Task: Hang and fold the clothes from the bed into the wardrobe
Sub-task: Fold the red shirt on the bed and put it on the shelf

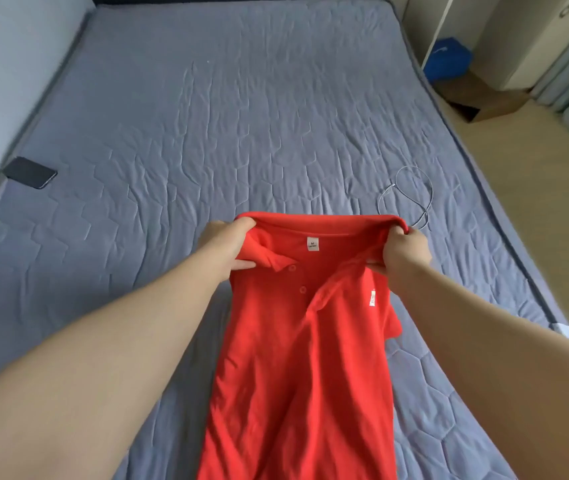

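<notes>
Red polo shirt (296,358), head view: it's over the near end of the bed (206,116), buttoned front up, neck label (313,244) showing, hem running off the bottom edge of the shot. How far along does this look? – lintroller

Early for this one, I'd say. Left hand (231,247) pinches one shoulder end by the collar and right hand (404,251) pinches the other, fingers curled into the cloth on both. There's no fold in it and no hanger that I can see, so it's neither folded nor hung. – sockdrawer

Anything else on the bed? – lintroller

No other clothes on the part that shows, just a phone (30,172) near the left edge and a loose cable (411,195) just beyond the right hand. My guess is this is among the last pieces. White furniture (532,43) at the top right could be the wardrobe, can't tell, and the shirt is well apart from it. – sockdrawer
</notes>
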Motion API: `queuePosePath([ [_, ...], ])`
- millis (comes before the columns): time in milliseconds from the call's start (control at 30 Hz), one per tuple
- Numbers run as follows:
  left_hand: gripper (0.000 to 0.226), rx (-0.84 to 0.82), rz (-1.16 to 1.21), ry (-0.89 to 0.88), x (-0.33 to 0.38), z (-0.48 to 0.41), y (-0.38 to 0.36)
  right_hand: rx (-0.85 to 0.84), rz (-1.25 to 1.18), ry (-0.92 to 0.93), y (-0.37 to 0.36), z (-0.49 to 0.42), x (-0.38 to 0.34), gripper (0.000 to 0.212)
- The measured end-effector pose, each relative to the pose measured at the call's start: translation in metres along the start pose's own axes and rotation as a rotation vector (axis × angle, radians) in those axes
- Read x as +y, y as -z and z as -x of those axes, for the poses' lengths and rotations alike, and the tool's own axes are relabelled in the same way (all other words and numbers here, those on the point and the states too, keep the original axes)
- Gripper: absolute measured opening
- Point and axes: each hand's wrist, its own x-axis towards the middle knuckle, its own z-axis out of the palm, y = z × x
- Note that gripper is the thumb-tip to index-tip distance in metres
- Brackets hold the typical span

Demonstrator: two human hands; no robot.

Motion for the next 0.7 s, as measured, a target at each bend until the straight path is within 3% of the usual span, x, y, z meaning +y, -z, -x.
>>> queuePosePath([
  [100, 0.033, -0.019, 0.056, -0.031, 0.008, -0.026, -0.013, -0.036, -0.058, 0.075, -0.017, -0.020, -0.005, 0.034],
  [167, 0.057, -0.105, 0.025, -0.022, 0.006, -0.038, -0.018, -0.208, -0.181, 0.118, -0.024, -0.022, -0.005, 0.042],
  [267, 0.096, -0.209, -0.131, -0.037, -0.010, -0.048, -0.022, -0.439, -0.153, 0.109, -0.028, -0.022, 0.007, 0.066],
  [367, 0.088, -0.226, -0.214, -0.085, -0.034, -0.045, -0.019, -0.494, -0.101, 0.067, -0.028, -0.015, 0.032, 0.062],
  [533, 0.057, -0.240, -0.279, 0.036, -0.100, -0.030, -0.013, -0.540, 0.008, 0.035, -0.025, 0.017, 0.100, 0.057],
  [700, 0.055, -0.197, -0.572, 0.100, -0.172, -0.021, -0.002, -0.539, 0.240, -0.051, -0.019, 0.041, 0.166, 0.056],
])
